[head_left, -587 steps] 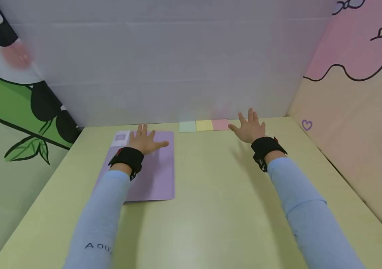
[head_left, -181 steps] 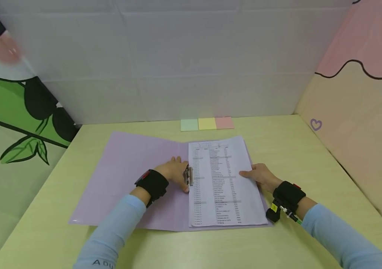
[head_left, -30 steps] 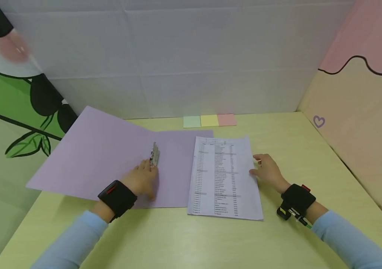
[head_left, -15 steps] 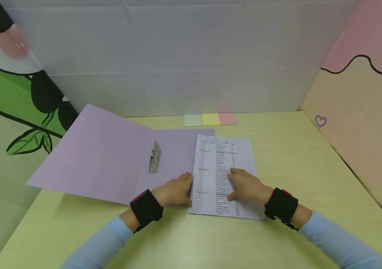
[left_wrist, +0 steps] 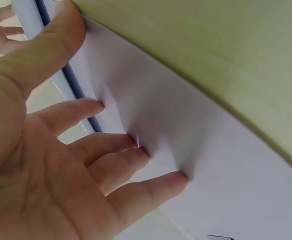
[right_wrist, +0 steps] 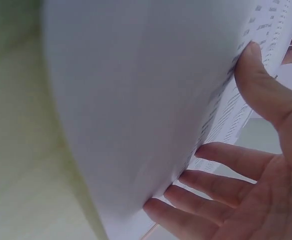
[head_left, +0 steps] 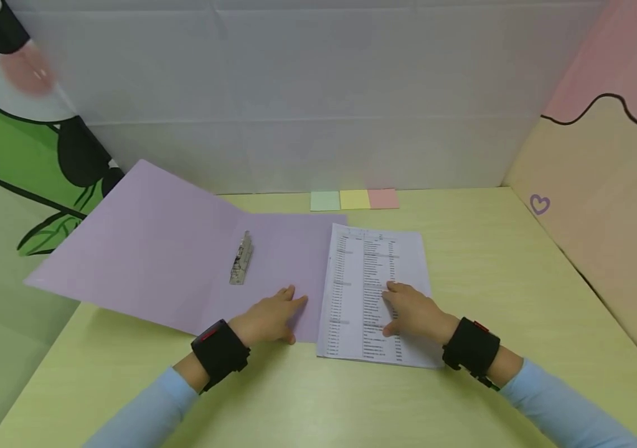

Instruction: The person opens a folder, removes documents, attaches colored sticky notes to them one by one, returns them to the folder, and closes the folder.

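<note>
A purple clip folder [head_left: 178, 249] lies spread on the table, its left cover tilted up off the surface. Its metal clip [head_left: 241, 258] sits near the fold with no paper in it. Spread fingers of my left hand [head_left: 270, 317] touch the folder's right panel; the left wrist view shows the fingertips [left_wrist: 178, 177] on the purple surface. A stack of printed sheets [head_left: 346, 292] lies to the right, its left side close to or over the panel's right edge. My right hand [head_left: 416, 314] rests on the sheets with fingers extended, and its fingertips [right_wrist: 156, 207] touch the top page.
Green, yellow and pink sticky notes [head_left: 354, 199] lie in a row at the table's back edge. A grey backdrop [head_left: 318, 93] rises behind, and printed panels [head_left: 609, 236] flank both sides. The pale table [head_left: 318, 404] extends in front of the hands.
Earlier the folder was closed, then opened with the sheets at its clip; now the sheets lie apart. Lately my right hand moved onto them, and my left hand slid left with the folder.
</note>
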`<state>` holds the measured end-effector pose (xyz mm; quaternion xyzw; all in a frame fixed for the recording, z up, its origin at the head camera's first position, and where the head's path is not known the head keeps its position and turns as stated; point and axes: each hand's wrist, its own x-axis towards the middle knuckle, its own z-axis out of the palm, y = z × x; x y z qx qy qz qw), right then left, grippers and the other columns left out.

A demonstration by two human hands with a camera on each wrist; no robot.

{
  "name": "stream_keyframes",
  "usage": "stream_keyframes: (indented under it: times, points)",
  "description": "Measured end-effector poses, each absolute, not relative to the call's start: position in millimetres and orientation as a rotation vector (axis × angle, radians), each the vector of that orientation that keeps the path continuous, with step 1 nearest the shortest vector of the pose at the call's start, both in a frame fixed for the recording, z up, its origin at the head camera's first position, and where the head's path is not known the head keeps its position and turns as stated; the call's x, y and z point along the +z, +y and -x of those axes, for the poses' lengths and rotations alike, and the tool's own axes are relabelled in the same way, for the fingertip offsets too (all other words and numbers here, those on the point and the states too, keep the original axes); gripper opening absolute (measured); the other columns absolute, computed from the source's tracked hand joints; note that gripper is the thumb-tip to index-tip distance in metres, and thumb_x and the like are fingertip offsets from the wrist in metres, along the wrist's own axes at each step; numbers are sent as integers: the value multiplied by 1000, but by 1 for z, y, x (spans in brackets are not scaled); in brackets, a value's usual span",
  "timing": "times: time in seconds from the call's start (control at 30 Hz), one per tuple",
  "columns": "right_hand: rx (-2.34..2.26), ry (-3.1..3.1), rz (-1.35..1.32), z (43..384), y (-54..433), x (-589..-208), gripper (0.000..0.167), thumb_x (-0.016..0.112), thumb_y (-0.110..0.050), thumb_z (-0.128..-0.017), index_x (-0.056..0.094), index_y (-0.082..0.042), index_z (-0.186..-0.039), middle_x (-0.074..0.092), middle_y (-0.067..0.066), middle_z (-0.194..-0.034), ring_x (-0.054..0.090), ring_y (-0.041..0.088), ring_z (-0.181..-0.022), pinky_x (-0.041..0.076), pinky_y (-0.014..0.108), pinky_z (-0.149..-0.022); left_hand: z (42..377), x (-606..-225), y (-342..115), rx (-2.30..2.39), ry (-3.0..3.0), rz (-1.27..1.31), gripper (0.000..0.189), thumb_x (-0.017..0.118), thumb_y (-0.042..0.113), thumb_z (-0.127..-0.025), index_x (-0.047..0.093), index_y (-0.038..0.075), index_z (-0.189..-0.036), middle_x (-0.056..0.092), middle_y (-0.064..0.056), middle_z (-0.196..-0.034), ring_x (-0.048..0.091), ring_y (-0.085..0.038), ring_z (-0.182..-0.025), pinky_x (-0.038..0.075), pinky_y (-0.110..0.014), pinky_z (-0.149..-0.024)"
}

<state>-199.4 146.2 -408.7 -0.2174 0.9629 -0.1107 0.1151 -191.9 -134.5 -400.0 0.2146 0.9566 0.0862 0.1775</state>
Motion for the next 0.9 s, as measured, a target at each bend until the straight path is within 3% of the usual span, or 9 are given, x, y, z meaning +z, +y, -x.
stream_keyframes:
  times: [0.9]
  points:
    - [-367, 2837, 649, 199, 147, -412, 79, 79, -33, -65, 49, 6, -127, 37, 25, -140, 36, 40, -129, 31, 49, -104, 215, -395, -228, 287, 2708, -529, 82, 74, -1, -65, 35, -5, -137, 21, -32, -144, 24, -47, -131, 28, -57, -102]
